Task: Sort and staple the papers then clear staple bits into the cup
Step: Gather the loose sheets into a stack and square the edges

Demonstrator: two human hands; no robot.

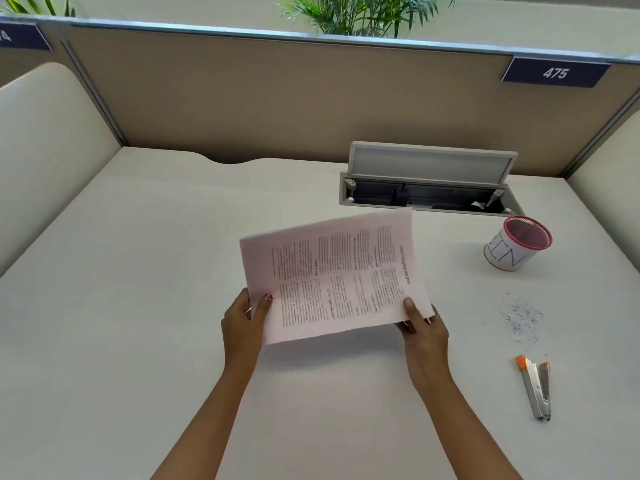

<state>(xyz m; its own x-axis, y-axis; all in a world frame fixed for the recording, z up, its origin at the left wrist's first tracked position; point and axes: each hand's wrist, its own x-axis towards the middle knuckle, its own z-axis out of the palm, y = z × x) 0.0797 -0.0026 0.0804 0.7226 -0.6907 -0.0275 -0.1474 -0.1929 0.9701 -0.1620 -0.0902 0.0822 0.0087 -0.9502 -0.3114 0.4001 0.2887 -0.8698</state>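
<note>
Papers (341, 275), printed with columns of text and turned sideways, are held above the middle of the white table (138, 306) by both hands. The left hand (244, 323) pinches the near left corner, thumb on top and fingers curled underneath. The right hand (424, 327) pinches the near right corner the same way, thumb on the printed face. The sheets tilt up away from the person and cast a soft shadow on the table below; how many sheets are in the stack cannot be told.

To the right, well apart from the papers, a cup (517, 242) stands upright with a red mesh rim and a white label with handwritten letters. Nearer the person, a scatter of small staple bits (521, 320) lies on the table between the cup and a stapler (536, 389). The stapler is grey with an orange tip and lies with its arm swung partly open.

Behind the papers, an open cable hatch (429, 178) is set into the table, its lid raised. A beige partition (277, 98) backs the table and carries a dark tag (555, 72) reading 475.
</note>
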